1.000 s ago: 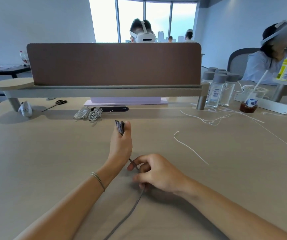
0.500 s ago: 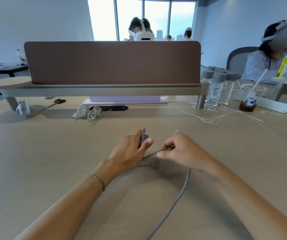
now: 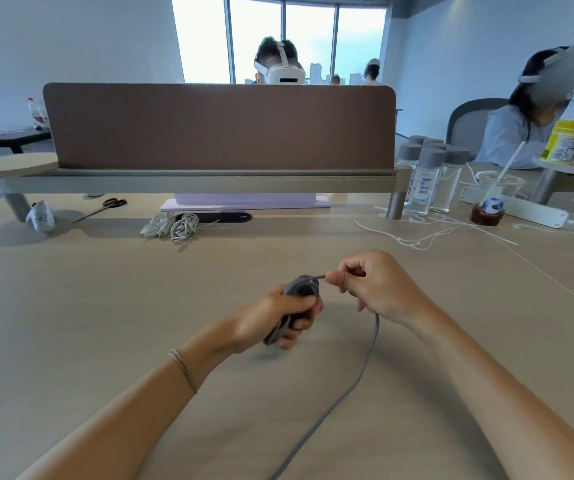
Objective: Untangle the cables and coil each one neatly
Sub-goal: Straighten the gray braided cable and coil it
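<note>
Grey braided cable (image 3: 365,368) is what I am working with here: my left hand (image 3: 271,320) is clenched round a small bundle of loops (image 3: 301,289) already wound, held just above the middle of the tabletop (image 3: 88,306), with the bundle's long axis running from near my palm up and away toward the far edge. My right hand (image 3: 379,285) is pinching the strand where it leaves the top of that bundle, thumb and forefinger closed on it, sitting just to the right of the loops and close beside them. From under the right hand the free length is trailing down toward the near edge, curving left and running out of view at the bottom, so I judge plenty is left to wind. The next wrap, as I read it, is turning on the right hand carrying the strand over the bundle's top and down its long side while the left holds firm.

Toward the far edge, two white cables (image 3: 171,226) are lying already coiled, and loose white cables (image 3: 427,233) are sprawling near the far right. As for containers, several capped bottles (image 3: 427,174) are standing there with clear liquid, and a plastic cup (image 3: 490,202) with a straw is holding a little dark drink.
</note>
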Tool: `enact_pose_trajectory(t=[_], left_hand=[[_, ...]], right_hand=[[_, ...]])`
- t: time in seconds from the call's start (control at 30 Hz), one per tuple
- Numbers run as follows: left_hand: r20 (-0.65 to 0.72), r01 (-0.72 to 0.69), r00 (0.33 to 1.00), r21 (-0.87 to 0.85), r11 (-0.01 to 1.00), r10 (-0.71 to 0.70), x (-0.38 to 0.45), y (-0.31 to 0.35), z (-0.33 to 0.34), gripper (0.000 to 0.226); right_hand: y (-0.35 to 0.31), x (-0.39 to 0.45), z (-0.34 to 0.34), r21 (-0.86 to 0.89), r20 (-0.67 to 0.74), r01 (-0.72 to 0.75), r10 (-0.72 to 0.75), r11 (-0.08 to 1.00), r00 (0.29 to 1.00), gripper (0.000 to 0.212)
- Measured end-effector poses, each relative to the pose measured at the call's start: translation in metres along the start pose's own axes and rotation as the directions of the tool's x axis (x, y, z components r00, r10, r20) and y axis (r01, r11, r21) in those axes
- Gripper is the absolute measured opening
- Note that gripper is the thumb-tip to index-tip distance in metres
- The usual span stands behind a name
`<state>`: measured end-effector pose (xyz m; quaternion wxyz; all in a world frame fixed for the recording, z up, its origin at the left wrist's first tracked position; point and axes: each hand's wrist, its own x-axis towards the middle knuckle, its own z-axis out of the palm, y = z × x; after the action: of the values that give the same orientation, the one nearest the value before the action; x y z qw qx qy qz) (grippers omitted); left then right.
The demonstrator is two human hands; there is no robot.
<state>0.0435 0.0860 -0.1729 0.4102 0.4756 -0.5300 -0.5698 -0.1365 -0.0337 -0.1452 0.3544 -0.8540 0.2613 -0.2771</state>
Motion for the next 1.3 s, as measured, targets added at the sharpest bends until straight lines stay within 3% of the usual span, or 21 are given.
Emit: enact_pose_trajectory(t=[0.07, 0.2, 0.3, 0.37, 0.5, 0.57, 0.67, 0.77, 0.83, 0.9, 0.97, 1.0, 1.03, 1.07, 1.13, 1.23, 1.3], left_hand=[[-0.041, -0.040, 0.999, -0.215, 0.976, 0.032, 0.002, 0.000, -0.001, 0.033], [-0.163, -0.091, 0.987, -0.467, 0.880, 0.016, 0.004, 0.000, -0.003, 0.050], [-0.289, -0.143, 0.957, -0.449, 0.882, 0.008, 0.006, 0.002, -0.005, 0.050], [-0.389, -0.166, 0.921, -0.407, 0.898, -0.006, 0.008, 0.000, -0.005, 0.048], [-0.472, -0.300, 0.882, -0.551, 0.779, 0.006, 0.012, -0.001, -0.010, 0.027], [-0.575, -0.356, 0.818, -0.517, 0.778, -0.009, 0.014, 0.000, -0.014, 0.024], [-0.781, -0.342, 0.620, -0.349, 0.873, -0.069, 0.014, -0.001, -0.022, 0.020], [-0.885, -0.264, 0.465, -0.131, 0.956, 0.007, 0.013, -0.002, -0.031, 0.024], [-0.909, -0.241, 0.411, -0.034, 0.970, 0.070, 0.012, -0.002, -0.036, 0.026], [-0.922, -0.170, 0.350, 0.113, 0.979, 0.167, 0.011, -0.002, -0.041, 0.031], [-0.901, -0.032, 0.314, 0.305, 0.952, 0.300, 0.008, -0.002, -0.043, 0.034], [-0.883, 0.024, 0.313, 0.376, 0.926, 0.350, 0.006, -0.001, -0.042, 0.035], [-0.861, 0.068, 0.323, 0.436, 0.897, 0.394, 0.005, -0.001, -0.041, 0.036], [-0.834, 0.113, 0.348, 0.491, 0.864, 0.428, 0.003, -0.002, -0.040, 0.038], [-0.770, 0.219, 0.418, 0.601, 0.769, 0.483, 0.002, -0.005, -0.039, 0.042], [-0.691, 0.316, 0.539, 0.697, 0.644, 0.482, 0.003, -0.012, -0.042, 0.054], [-0.641, 0.313, 0.628, 0.728, 0.610, 0.442, 0.005, -0.014, -0.040, 0.069]], right_hand=[[0.003, 0.001, 0.006, -0.028, -0.019, -0.020, 0.020, 0.999, 1.000, 0.036], [0.012, 0.003, 0.021, -0.198, -0.106, -0.023, 0.002, 0.980, 0.994, 0.015], [0.012, -0.001, 0.033, -0.316, -0.147, -0.026, -0.021, 0.949, 0.989, 0.011], [0.008, -0.005, 0.044, -0.475, -0.093, -0.024, -0.023, 0.880, 0.995, 0.018], [-0.010, -0.015, 0.071, -0.577, 0.068, 0.063, -0.029, 0.814, 0.997, 0.019], [-0.021, -0.023, 0.082, -0.507, 0.136, 0.085, -0.018, 0.858, 0.991, 0.015], [-0.035, -0.034, 0.092, -0.283, 0.220, 0.046, 0.018, 0.958, 0.975, 0.014], [-0.040, -0.033, 0.089, 0.114, 0.351, -0.156, 0.107, 0.981, 0.930, 0.017], [-0.043, -0.033, 0.084, 0.379, 0.462, -0.319, 0.122, 0.868, 0.879, 0.020], [-0.047, -0.033, 0.080, 0.598, 0.584, -0.516, 0.107, 0.613, 0.804, 0.019], [-0.048, -0.031, 0.076, 0.700, 0.662, -0.655, 0.085, 0.285, 0.745, 0.016], [-0.046, -0.029, 0.075, 0.707, 0.675, -0.678, 0.094, 0.199, 0.732, 0.017], [-0.042, -0.026, 0.073, 0.697, 0.684, -0.694, 0.121, 0.181, 0.719, 0.017], [-0.040, -0.023, 0.070, 0.674, 0.690, -0.706, 0.155, 0.219, 0.707, 0.018], [-0.036, -0.019, 0.058, 0.584, 0.659, -0.681, 0.231, 0.442, 0.716, 0.023], [-0.040, -0.020, 0.032, 0.302, 0.501, -0.441, 0.253, 0.845, 0.828, 0.023], [-0.043, -0.019, 0.017, 0.165, 0.338, -0.272, 0.204, 0.948, 0.919, 0.021]])
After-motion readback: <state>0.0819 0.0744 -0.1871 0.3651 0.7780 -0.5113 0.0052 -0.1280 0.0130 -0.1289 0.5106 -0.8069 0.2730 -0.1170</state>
